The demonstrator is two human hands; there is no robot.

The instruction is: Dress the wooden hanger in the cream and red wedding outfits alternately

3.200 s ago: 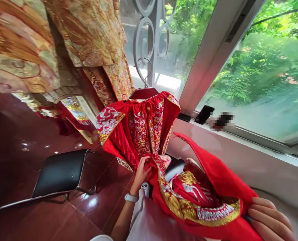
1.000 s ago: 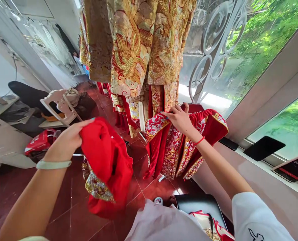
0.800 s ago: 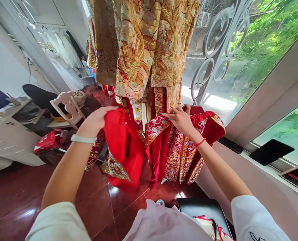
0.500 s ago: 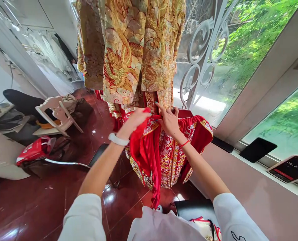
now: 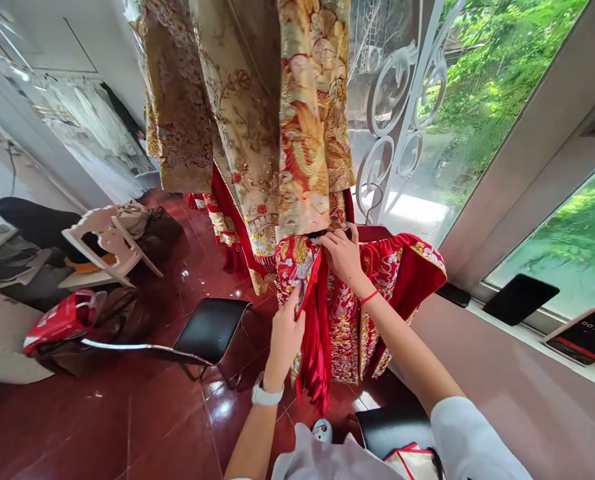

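A red embroidered skirt (image 5: pixel 345 333) with gold and white stitching hangs in front of me, dark red lining showing at its right side. My right hand (image 5: pixel 345 257) is closed at the waist, pinching the top edge of the fabric. Lower down, my left hand (image 5: pixel 286 340) has its fingers at the edge of the left panel, thumb and forefinger about the cloth. Between the hands, long red fabric ties (image 5: pixel 317 347) dangle towards the floor. Just above hang gold embroidered garments (image 5: pixel 305 140), whose hem meets the skirt's waist. The hanger hook (image 5: pixel 375 197) shows behind the skirt.
A black chair (image 5: pixel 212 330) stands left on the red tiled floor, near a red bag (image 5: pixel 60 320) and a white carved chair (image 5: pixel 102 243). Another black seat (image 5: pixel 395 430) is close at lower right. A tablet (image 5: pixel 521 299) and phone (image 5: pixel 585 335) rest on the windowsill.
My left hand has moved from the waistband down to the panel's edge. The left panel now lies with its embroidered face outwards. The right hand remains at the waist.
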